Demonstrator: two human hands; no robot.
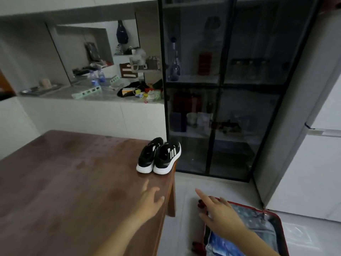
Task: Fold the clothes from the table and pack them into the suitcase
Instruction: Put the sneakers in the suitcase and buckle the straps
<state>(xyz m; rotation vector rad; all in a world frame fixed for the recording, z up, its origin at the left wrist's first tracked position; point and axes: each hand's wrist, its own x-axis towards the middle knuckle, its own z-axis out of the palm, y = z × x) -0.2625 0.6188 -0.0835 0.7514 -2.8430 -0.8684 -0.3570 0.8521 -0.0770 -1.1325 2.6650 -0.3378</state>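
A pair of black sneakers (pixel 159 157) with white soles and stripes stands at the right edge of the brown wooden table (pixel 64 182). My left hand (pixel 150 199) hovers over the table just in front of the shoes, fingers spread, holding nothing. My right hand (pixel 219 212) reaches out over the floor beside the table, fingers apart and empty. Under it lies an open red suitcase (pixel 280 228) on the floor, with bluish folded clothes (pixel 258 231) inside. No clothes show on the table.
A tall dark glass-door cabinet (pixel 221 89) stands behind the table's right end. A white fridge (pixel 313 145) fills the right side. A grey counter (pixel 92 95) at the back carries bottles and clutter. Pale tiled floor (pixel 212 185) lies between table and cabinet.
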